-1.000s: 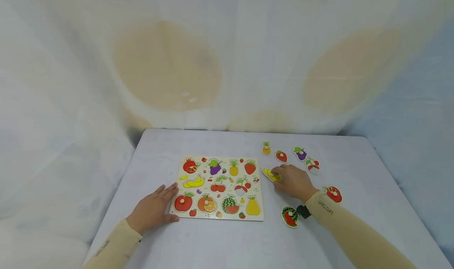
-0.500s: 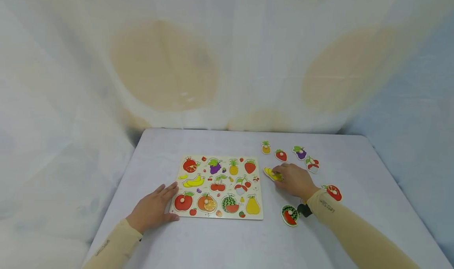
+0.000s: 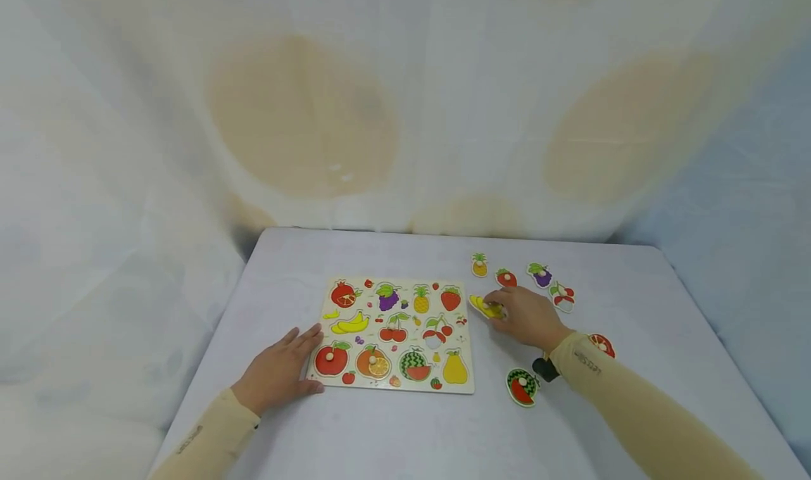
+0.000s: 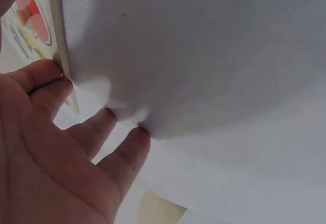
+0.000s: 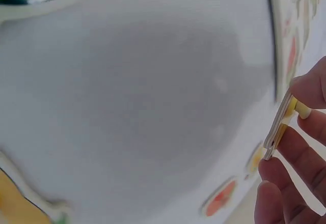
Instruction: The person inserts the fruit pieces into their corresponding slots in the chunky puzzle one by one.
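Note:
My right hand (image 3: 529,318) pinches a banana puzzle piece (image 3: 486,308) just right of the fruit puzzle board (image 3: 443,390). In the right wrist view the banana piece (image 5: 280,122) is seen edge-on and tilted over the cloth, its small knob between thumb and fingers. My left hand (image 3: 279,371) rests at the board's left edge with fingers extended. Seen from the left wrist, the fingertips of this hand (image 4: 51,142) touch the cloth and the board's side (image 4: 61,35). On the board, an apple piece (image 3: 331,360) and an orange piece (image 3: 374,364) show knobs.
Loose pieces lie right of the board: pineapple (image 3: 479,264), strawberry (image 3: 505,276), grapes (image 3: 540,274), a red-and-white fruit (image 3: 562,297) and watermelon (image 3: 522,387). A red fruit piece (image 3: 602,343) is partly behind the right sleeve. A yellow-orange piece (image 5: 18,198) shows in the right wrist view.
My right hand has risen slightly with the banana piece, which is more tilted and now overlaps the strawberry's lower edge. The left hand stays at the board; the head view has shifted a little.

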Demonstrator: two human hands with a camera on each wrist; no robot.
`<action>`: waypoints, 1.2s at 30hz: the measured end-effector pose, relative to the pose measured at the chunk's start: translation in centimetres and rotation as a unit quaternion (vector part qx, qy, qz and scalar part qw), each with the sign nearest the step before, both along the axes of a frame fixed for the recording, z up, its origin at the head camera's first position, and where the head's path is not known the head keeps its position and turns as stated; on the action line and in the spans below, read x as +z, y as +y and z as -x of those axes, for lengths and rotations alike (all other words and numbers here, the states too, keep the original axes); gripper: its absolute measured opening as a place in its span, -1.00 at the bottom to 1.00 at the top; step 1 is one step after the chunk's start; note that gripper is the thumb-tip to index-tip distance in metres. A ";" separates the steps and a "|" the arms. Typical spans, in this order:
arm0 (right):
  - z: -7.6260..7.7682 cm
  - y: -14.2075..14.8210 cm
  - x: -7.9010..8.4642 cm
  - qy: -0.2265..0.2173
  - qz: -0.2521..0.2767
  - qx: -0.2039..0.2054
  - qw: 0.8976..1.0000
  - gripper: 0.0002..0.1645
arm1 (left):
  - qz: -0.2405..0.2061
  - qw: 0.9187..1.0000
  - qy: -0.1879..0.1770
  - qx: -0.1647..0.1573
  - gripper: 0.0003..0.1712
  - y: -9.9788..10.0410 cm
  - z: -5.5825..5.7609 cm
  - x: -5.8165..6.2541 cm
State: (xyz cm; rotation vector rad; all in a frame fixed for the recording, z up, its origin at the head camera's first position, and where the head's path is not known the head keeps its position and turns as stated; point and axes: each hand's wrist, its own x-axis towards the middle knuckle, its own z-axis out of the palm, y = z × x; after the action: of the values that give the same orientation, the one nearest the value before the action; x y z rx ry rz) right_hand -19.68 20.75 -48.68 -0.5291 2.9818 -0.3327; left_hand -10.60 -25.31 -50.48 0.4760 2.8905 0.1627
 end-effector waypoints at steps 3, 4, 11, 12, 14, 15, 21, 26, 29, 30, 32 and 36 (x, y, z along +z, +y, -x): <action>0.2 -0.7 0.7 0.006 -0.002 0.015 1.000 -0.48 | -0.003 1.000 -0.006 0.003 0.13 0.1 0.0 0.1; 0.2 -0.9 1.0 0.006 -0.003 0.021 1.000 -0.48 | 0.000 1.000 -0.007 0.003 0.13 0.1 0.0 0.1; 0.7 -2.8 2.4 0.007 -0.004 0.049 0.999 -0.49 | 0.004 1.000 0.000 0.004 0.12 0.0 -0.2 0.3; 0.7 -3.0 2.5 0.008 -0.006 0.052 0.999 -0.49 | 0.005 1.000 -0.001 0.005 0.12 0.1 -0.2 0.3; 0.8 -3.6 2.6 0.009 -0.006 0.058 0.998 -0.49 | 0.007 1.000 -0.003 0.006 0.12 0.1 -0.2 0.4; 0.9 -3.9 2.6 0.009 -0.007 0.062 0.998 -0.49 | 0.009 1.000 -0.003 0.005 0.12 0.1 -0.2 0.3; 1.3 -6.1 2.7 0.008 -0.010 0.088 0.996 -0.52 | 0.015 1.000 0.003 -0.005 0.11 0.0 -0.1 0.3; 1.8 -8.2 3.0 0.013 -0.013 0.121 0.992 -0.54 | 0.017 1.000 0.001 -0.008 0.11 0.1 -0.1 0.7; 2.2 -9.9 2.9 0.009 -0.015 0.140 0.990 -0.54 | 0.015 1.000 -0.002 -0.004 0.11 0.2 -0.1 1.0; 2.3 -10.4 2.9 0.005 -0.017 0.146 0.989 -0.55 | 0.013 1.000 -0.002 -0.004 0.10 0.2 -0.1 1.1; 2.6 -11.6 2.7 -0.005 -0.018 0.159 0.987 -0.55 | 0.007 1.000 -0.006 -0.002 0.10 0.2 -0.1 1.1; 3.3 -14.0 2.3 -0.025 -0.017 0.191 0.981 -0.56 | -0.004 1.000 -0.014 0.006 0.11 0.3 -0.2 1.0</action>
State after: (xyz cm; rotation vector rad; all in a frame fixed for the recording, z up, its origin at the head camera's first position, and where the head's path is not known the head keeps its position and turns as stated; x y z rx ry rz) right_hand -22.97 6.80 -46.37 -1.0488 2.7466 -0.2527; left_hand -10.44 -25.05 -49.46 0.4534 2.8674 0.1815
